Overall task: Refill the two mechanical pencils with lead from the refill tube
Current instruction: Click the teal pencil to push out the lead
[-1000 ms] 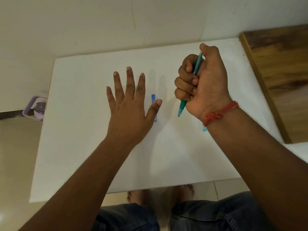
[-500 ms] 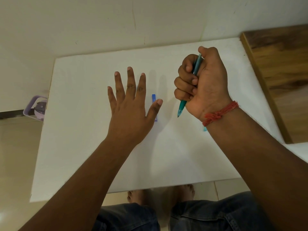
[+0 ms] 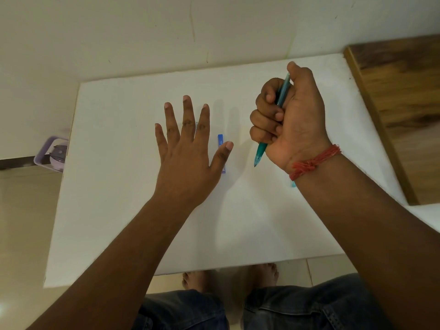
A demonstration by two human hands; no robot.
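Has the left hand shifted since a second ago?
No. The left hand is spread open in the same spot, thumb tip overlapping the blue refill tube on the white table, just as before.

The counter (image 3: pixel 123 186) is a matt white surface, smooth and unmarked. The teal pencil (image 3: pixel 260 152) in the right hand (image 3: pixel 292 120) looks like glossy plastic, as does the small blue refill tube (image 3: pixel 221 140). A red thread band (image 3: pixel 314 161) circles the wrist. Beside the counter lies varnished wood (image 3: pixel 400 96).
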